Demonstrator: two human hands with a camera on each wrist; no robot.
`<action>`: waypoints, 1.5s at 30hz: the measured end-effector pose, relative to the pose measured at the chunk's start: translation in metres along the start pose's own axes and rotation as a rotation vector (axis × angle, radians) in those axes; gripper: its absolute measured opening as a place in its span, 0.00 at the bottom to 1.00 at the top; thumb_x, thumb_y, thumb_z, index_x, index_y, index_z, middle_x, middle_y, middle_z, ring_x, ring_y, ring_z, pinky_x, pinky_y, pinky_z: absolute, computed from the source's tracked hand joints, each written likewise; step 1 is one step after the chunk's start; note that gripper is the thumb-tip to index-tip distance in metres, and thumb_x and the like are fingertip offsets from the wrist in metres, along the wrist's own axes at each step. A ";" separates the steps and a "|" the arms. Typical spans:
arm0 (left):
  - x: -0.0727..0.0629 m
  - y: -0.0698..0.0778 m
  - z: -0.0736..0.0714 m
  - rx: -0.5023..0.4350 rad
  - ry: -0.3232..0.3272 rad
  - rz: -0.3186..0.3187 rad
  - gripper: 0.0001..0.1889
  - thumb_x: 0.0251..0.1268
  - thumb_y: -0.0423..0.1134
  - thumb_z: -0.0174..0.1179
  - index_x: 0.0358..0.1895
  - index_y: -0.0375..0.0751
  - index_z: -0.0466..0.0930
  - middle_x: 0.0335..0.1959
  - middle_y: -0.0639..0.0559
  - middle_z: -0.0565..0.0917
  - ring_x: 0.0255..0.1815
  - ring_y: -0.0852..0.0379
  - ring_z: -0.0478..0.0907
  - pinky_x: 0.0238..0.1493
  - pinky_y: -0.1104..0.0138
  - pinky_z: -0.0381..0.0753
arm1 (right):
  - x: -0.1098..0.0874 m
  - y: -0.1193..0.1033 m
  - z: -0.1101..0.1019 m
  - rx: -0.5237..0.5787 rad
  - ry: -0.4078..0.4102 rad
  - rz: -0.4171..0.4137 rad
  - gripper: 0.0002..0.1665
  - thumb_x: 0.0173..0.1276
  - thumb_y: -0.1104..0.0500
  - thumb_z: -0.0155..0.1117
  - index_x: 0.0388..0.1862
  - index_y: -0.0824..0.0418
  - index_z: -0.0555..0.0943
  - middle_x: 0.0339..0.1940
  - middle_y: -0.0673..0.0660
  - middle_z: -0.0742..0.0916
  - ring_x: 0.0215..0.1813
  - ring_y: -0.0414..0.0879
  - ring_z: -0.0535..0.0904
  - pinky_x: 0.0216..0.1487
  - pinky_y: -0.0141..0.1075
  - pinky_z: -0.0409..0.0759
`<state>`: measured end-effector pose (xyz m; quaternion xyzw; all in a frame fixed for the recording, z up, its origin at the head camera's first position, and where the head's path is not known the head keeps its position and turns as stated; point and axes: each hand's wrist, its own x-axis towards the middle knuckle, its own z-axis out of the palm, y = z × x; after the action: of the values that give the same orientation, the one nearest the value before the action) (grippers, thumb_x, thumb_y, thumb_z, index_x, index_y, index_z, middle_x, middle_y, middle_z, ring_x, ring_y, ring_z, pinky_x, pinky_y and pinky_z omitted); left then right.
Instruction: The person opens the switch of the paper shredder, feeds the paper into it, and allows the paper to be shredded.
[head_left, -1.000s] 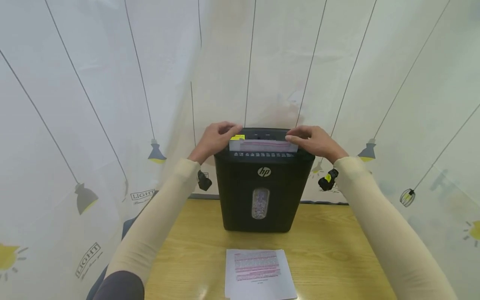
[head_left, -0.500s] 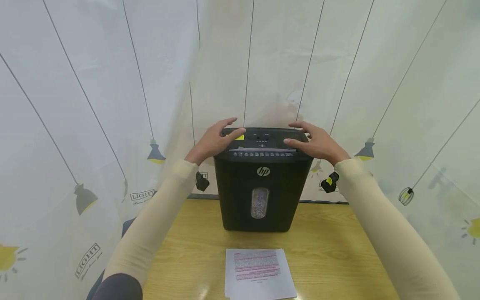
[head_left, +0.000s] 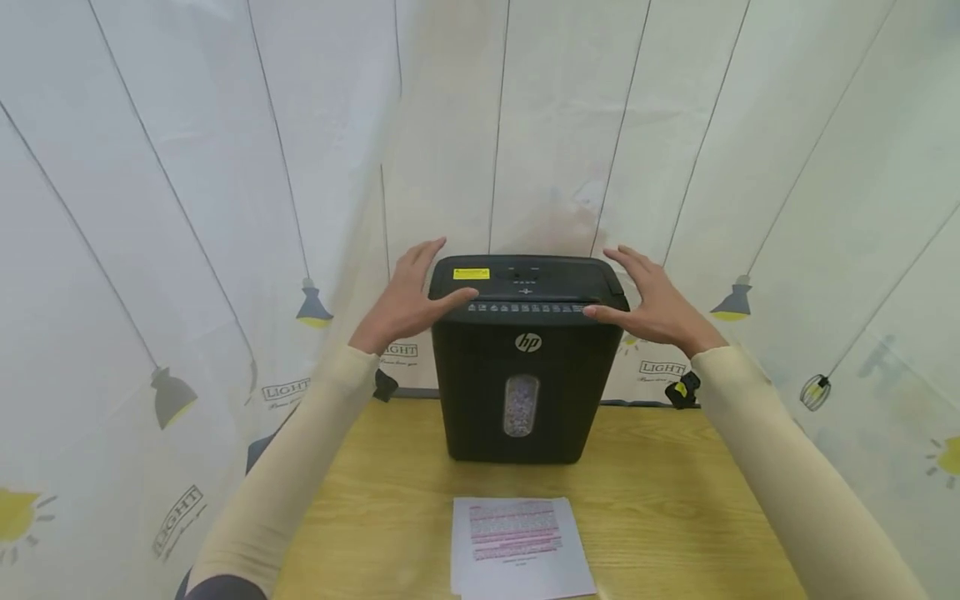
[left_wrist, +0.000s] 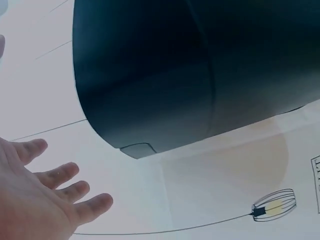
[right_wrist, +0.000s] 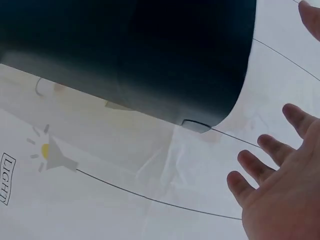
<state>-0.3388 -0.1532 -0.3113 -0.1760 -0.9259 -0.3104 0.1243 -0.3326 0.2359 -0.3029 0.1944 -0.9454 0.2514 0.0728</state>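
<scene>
A black HP paper shredder point(head_left: 558, 383) stands upright on the wooden table, shreds visible through its oval front window point(head_left: 521, 406). No sheet sticks up from its slot in the head view. My left hand point(head_left: 405, 300) is at the shredder's upper left corner with fingers spread and nothing held; the left wrist view shows the same hand point(left_wrist: 40, 195) apart from the black side wall. My right hand point(head_left: 656, 300) mirrors it at the upper right corner, its thumb overlapping the front edge. In the right wrist view that hand point(right_wrist: 285, 175) also holds nothing.
In front of the shredder a stack of printed paper point(head_left: 522, 550) lies on the wooden table point(head_left: 660, 500). A yellow label point(head_left: 471, 273) is on the shredder's top. Behind hangs a pale curtain point(head_left: 555, 125) with printed lamps.
The sheet that stood up from the slot sank lower and is gone from view. Both hands let go of it, spread their fingers and moved outward to the shredder's sides.
</scene>
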 end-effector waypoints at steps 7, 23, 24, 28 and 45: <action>-0.016 -0.010 0.007 0.030 0.066 -0.002 0.61 0.55 0.81 0.57 0.84 0.54 0.42 0.85 0.47 0.49 0.85 0.44 0.46 0.80 0.41 0.57 | -0.019 0.009 0.007 -0.006 0.018 0.038 0.62 0.64 0.30 0.67 0.86 0.42 0.44 0.88 0.56 0.46 0.86 0.66 0.41 0.76 0.74 0.48; -0.078 -0.051 0.041 -0.119 0.151 -0.118 0.61 0.54 0.75 0.66 0.84 0.61 0.40 0.85 0.47 0.47 0.85 0.44 0.46 0.78 0.37 0.59 | -0.059 0.036 0.065 0.058 0.091 0.101 0.67 0.63 0.31 0.70 0.86 0.41 0.38 0.88 0.57 0.47 0.85 0.67 0.45 0.75 0.75 0.50; -0.083 -0.053 0.045 -0.115 0.149 -0.126 0.60 0.54 0.74 0.66 0.84 0.61 0.40 0.85 0.47 0.47 0.85 0.43 0.46 0.78 0.36 0.58 | -0.062 0.037 0.068 0.063 0.093 0.101 0.67 0.63 0.31 0.70 0.86 0.42 0.38 0.88 0.57 0.47 0.85 0.67 0.45 0.75 0.75 0.51; -0.098 -0.062 0.061 -0.085 0.141 -0.139 0.60 0.55 0.74 0.66 0.84 0.58 0.41 0.85 0.45 0.46 0.85 0.42 0.45 0.78 0.37 0.58 | -0.074 0.040 0.081 0.075 0.104 0.103 0.67 0.63 0.32 0.71 0.86 0.45 0.40 0.88 0.59 0.48 0.84 0.68 0.46 0.74 0.76 0.51; -0.158 -0.086 0.144 -0.132 0.103 -0.237 0.63 0.50 0.79 0.64 0.84 0.54 0.44 0.84 0.43 0.48 0.84 0.40 0.49 0.77 0.39 0.61 | -0.112 0.051 0.159 0.121 0.080 0.161 0.68 0.60 0.29 0.71 0.86 0.51 0.44 0.86 0.63 0.53 0.83 0.70 0.49 0.75 0.74 0.52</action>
<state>-0.2470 -0.1674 -0.5227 -0.0569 -0.9102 -0.3917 0.1220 -0.2575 0.2333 -0.4889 0.1118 -0.9374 0.3204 0.0783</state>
